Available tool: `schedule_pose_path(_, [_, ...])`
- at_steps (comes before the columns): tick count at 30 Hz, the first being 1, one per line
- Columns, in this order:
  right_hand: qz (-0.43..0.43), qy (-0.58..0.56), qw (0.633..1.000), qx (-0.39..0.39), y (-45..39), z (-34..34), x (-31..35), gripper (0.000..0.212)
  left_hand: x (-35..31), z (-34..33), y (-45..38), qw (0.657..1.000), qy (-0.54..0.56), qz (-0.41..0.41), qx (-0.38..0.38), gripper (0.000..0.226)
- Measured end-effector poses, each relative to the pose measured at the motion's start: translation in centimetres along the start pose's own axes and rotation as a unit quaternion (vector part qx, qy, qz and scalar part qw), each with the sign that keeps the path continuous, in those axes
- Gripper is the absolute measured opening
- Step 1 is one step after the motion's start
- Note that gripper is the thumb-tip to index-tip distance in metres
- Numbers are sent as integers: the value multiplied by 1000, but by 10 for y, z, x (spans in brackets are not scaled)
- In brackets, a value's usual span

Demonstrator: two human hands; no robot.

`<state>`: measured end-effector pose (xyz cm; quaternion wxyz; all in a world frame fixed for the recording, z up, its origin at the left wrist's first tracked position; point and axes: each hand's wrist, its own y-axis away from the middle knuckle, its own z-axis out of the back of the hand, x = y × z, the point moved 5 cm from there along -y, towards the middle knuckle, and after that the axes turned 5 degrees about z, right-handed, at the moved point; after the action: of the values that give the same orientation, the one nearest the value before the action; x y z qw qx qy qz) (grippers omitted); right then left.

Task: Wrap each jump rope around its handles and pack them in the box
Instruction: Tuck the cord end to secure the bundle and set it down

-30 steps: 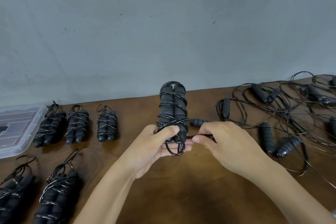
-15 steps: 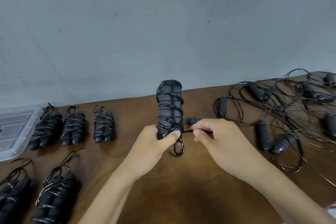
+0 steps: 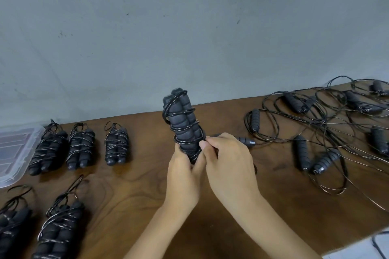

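A jump rope bundle [image 3: 182, 124], two black foam handles side by side with thin black cord wound round them, stands upright above the middle of the brown table [image 3: 210, 233]. My left hand [image 3: 182, 176] grips its lower end from below. My right hand [image 3: 228, 164] presses against the bundle's right side, thumb and fingers pinching the cord at the lower wraps. The cord's loose end is hidden under my fingers. A clear plastic box [image 3: 15, 151] lies at the table's left edge.
Three wrapped bundles [image 3: 81, 146] lie in a row left of centre, two more [image 3: 59, 231] at the near left. A tangle of loose ropes and handles [image 3: 328, 130] covers the right side. A grey wall backs the table.
My right hand has moved in from pulling the cord sideways and now pinches it against the bundle. The loop that hung below the handles is no longer seen. The bundle tilted slightly left.
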<state>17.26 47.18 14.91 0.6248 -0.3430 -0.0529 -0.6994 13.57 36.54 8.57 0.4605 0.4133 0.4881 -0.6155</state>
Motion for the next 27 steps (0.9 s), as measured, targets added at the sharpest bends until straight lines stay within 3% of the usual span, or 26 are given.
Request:
schedule_pose_path(2, [-10,-25,1000,7,-6,-4,-6,25,-6,1,-1,999,-2,-38,11,29])
schedule_pose_path(5, [-20,-59,998,23,-14,-8,-13,31,-6,-1,-2,997,-11,-64,39,35])
schedule_pose_path(7, [-17,-74,997,28,-17,-10,-16,43,-1,-4,-4,996,-60,-32,65,41])
schedule_pose_path(10, [-9,-95,995,29,-18,-9,-22,27,-2,-3,0,987,-97,-3,126,49])
schedule_pose_path(15, [25,-76,997,-6,-22,3,-32,26,4,5,-4,975,-112,63,183,25])
schedule_pose_path(18, [60,-71,995,-30,-24,7,-36,28,0,13,-7,981,-46,63,177,35])
schedule_pose_path(20, [87,-73,993,-45,-24,9,-35,28,-2,13,-13,976,43,106,184,39])
schedule_pose_path(21, [101,-73,991,-55,-23,11,-36,28,0,14,-15,965,112,153,182,38])
schedule_pose_path(24, [163,-46,982,-79,-20,15,-36,31,12,18,-20,883,331,295,151,33])
schedule_pose_path(26, [219,-13,972,-83,-16,16,-32,34,4,21,-16,858,364,297,211,50])
schedule_pose_path(27, [245,13,966,-83,-14,15,-29,36,1,24,-15,862,345,288,235,62])
